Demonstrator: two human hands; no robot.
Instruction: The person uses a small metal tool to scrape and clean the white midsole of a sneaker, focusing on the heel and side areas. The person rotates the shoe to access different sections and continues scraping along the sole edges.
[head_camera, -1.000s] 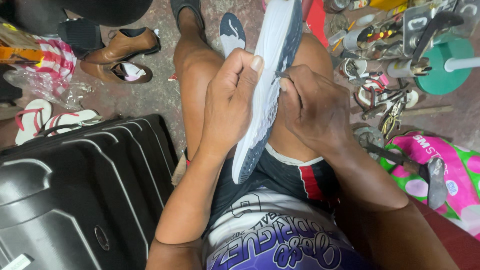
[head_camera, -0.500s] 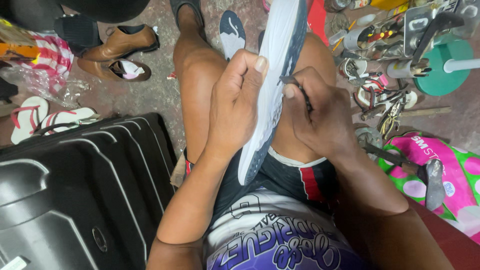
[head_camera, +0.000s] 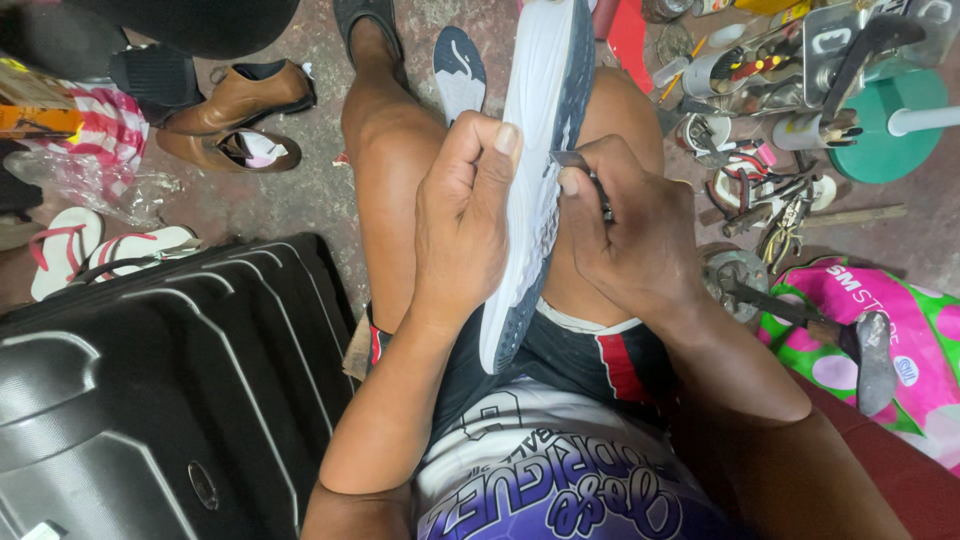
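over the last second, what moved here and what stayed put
The right hand slid up along the edge of the white-soled shoe, taking its thin metal tool with it; the tip now sits higher against the sole's edge. The left hand kept its grip on the shoe, which stayed propped on the knees. The black suitcase and brown shoes did not move.

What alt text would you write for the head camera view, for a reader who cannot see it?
A seated person's left hand holds a white-soled sports shoe sole-up across the lap, while the right hand presses a thin metal tool against the sole's edge. A black hard-shell suitcase lies at left, brown leather shoes beyond it, and cluttered repair tools at right.
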